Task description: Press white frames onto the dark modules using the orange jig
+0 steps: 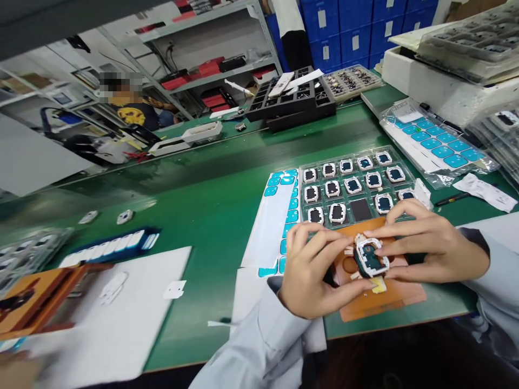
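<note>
Both my hands meet over an orange jig [389, 300] near the front edge of the green table [194, 200]. My left hand [314, 270] and my right hand [425, 243] pinch a small white-framed part [371, 258] with a dark middle, which sits on the jig. A yellowish tab [379, 285] sticks out just below the part. Right behind the jig lies a clear tray [352, 189] with several similar white-framed parts in its pockets. A white sheet with blue stickers [275, 216] lies to the left of the tray.
A bagged sheet of blue stickers [438, 143] lies at the right, with stacked clear trays [466, 43] on a white box behind it. Black trays [292, 100] stand at the back. At the left are white paper [121, 313], another orange jig [32, 302] and a person seated behind the table [130, 108].
</note>
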The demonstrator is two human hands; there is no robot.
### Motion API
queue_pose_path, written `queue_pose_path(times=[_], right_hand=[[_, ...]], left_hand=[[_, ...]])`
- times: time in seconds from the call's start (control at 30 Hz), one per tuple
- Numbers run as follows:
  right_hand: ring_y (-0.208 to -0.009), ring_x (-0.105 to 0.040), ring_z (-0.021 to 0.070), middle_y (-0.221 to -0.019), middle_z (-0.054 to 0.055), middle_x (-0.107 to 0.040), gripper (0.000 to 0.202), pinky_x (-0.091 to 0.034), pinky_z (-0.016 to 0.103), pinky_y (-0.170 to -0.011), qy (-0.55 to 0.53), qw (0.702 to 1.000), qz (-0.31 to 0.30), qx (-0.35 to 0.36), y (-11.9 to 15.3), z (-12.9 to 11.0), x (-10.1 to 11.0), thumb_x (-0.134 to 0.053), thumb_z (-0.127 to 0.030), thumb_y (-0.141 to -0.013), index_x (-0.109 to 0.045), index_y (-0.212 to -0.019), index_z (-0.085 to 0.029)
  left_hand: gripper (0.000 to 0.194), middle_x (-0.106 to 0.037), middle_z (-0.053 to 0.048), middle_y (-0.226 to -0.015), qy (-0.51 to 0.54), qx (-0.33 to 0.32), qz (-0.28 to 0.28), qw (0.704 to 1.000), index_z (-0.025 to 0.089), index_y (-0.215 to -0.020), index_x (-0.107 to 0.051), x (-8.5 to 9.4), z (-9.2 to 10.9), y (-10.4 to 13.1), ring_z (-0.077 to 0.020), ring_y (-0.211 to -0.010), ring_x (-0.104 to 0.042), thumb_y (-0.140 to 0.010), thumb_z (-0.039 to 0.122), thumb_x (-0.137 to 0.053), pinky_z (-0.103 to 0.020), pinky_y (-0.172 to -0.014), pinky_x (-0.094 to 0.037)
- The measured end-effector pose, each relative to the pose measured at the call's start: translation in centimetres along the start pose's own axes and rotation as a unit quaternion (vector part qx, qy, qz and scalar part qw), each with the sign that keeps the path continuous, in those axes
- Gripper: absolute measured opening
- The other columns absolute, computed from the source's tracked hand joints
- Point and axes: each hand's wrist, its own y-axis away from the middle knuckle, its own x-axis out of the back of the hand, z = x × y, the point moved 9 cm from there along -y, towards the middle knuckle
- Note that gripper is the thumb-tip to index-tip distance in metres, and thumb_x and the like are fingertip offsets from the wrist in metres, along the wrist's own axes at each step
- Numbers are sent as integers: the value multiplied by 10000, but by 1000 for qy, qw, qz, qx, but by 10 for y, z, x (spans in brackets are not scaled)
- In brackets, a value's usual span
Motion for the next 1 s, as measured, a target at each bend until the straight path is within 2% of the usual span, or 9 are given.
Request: queue_pose_path(times=[0.13, 0.27, 0.43, 0.6, 0.7, 0.8, 0.87, 0.9, 1.0], right_hand=[[-937, -558, 265, -1132, 74, -723, 147, -464, 456, -761, -9, 1000, 7, -20, 4, -1, -8, -728, -321, -869, -714, -959, -206], [-922, -553, 246, -1140, 70, -719, 123, -477, 448, -762, -29, 999, 10, -30, 4, 0, -11, -692, -316, -905, -708, -974, -215], [-911, -529, 238, -1157, 79, -713, 131, -462, 443, -762, -34, 999, 9, -33, 6, 2, -14, -708, -312, -894, -693, -958, -198], [-845, -492, 213, -1099, 81, -722, 172, -418, 397, -719, -37, 999, 1, -32, 8, 4, -18, -732, -364, -870, -684, -905, -202], [-858, -499, 207, -1068, 76, -717, 242, -429, 380, -749, -60, 997, 15, -46, 8, 10, -17, -746, -381, -851, -672, -1017, -221], [-858, -537, 204, -996, 70, -697, 340, -447, 363, -758, -101, 991, 24, -83, 10, 21, -19, -773, -414, -812, -638, -1064, -231], [-877, -581, 208, -981, 68, -680, 370, -469, 355, -757, -174, 977, 34, -122, 12, 31, -22, -788, -430, -788, -603, -1038, -230], [-903, -606, 213, -995, 72, -682, 383, -482, 359, -772, -225, 962, 36, -147, 14, 36, -24, -791, -429, -784, -577, -1031, -229], [-988, -657, 244, -1043, 91, -711, 423, -499, 398, -843, -393, 889, 35, -232, 21, 52, -34, -797, -434, -774, -508, -1009, -232]], left_hand=[[553, -705, -80, -1028, 12, 17, -36, 999, 207, -1099, -662, -13, -2, 2, -250, -960, -554, -706, 580, -775, -455, -891, -430], [563, -700, -81, -1032, 15, 17, -32, 999, 195, -1090, -664, -12, -1, 2, -254, -976, -540, -679, 551, -811, -468, -903, -418], [488, -702, -86, -1045, 10, 26, -50, 998, 215, -1071, -677, -17, -3, 4, -272, -1012, -522, -737, 560, -763, -482, -903, -413], [450, -691, -81, -1046, 81, 54, -41, 994, 224, -1041, -691, -24, -12, 6, -268, -1036, -501, -737, 546, -774, -474, -910, -427], [509, -660, -86, -1081, 140, 57, -33, 988, 244, -1118, -691, -24, -14, 7, -261, -1056, -499, -748, 590, -741, -468, -935, -426], [588, -579, -109, -1264, 157, 22, -72, 985, 278, -1245, -647, -26, -6, 6, -286, -1172, -444, -779, 636, -679, -511, -1021, -360], [604, -532, -111, -1352, 143, 2, -91, 986, 290, -1320, -590, -27, -5, 6, -293, -1232, -410, -834, 650, -600, -515, -1060, -322], [578, -532, -107, -1363, 131, 9, -79, 988, 290, -1342, -564, -24, -11, 5, -286, -1246, -412, -879, 635, -543, -504, -1066, -320], [435, -586, -100, -1305, 59, 114, 46, 991, 256, -1316, -551, -1, -56, 3, -248, -1235, -471, -991, 499, -393, -457, -1058, -348]])
